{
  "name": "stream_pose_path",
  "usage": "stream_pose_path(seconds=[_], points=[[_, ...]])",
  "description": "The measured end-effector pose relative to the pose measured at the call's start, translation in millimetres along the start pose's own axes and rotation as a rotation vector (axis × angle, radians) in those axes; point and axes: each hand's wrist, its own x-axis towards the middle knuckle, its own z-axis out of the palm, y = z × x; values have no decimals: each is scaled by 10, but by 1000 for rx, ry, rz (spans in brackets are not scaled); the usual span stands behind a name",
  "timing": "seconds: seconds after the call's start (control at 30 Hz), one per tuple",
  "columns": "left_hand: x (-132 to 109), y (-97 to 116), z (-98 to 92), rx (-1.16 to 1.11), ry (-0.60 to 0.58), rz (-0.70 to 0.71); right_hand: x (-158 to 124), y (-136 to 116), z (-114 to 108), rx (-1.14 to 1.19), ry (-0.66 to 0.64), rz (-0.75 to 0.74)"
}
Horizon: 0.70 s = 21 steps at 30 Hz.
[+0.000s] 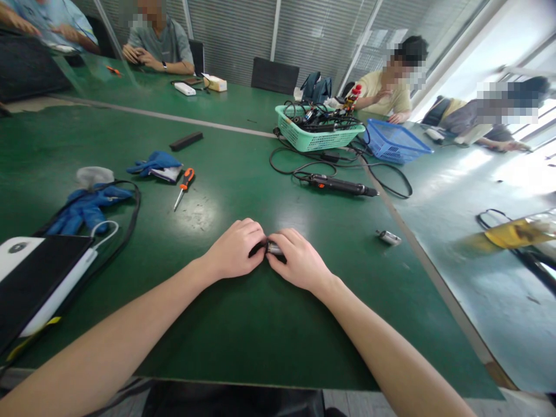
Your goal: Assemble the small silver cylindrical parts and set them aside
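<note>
My left hand [241, 248] and my right hand [299, 258] meet just above the green tabletop, fingers curled towards each other. A small silver metal cylinder [274, 248], perhaps a little motor, is pinched in the right fingers. The left fingers close round a dark piece [257, 248] at the cylinder's left end; most of it is hidden, and I cannot tell whether the two are joined. Further right on the table lies a similar silver cylinder [388, 237] with a narrow tip. Beyond my hands rests a black electric screwdriver [341, 185] with its cord.
An orange-handled screwdriver [185, 186], blue gloves [87, 209] and a black bar [186, 141] lie to the left. A white-and-black device [43, 278] stands near left. Cables fill a green basket [319, 139] beside a blue basket [393, 142]. Several people sit around the tables.
</note>
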Motion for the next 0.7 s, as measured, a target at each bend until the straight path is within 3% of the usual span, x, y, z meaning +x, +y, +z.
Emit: stream_pose_path(seconds=[0.7], points=[[-8,-10,4,-40,-10,25,-13,11,9,-3,-12,10]])
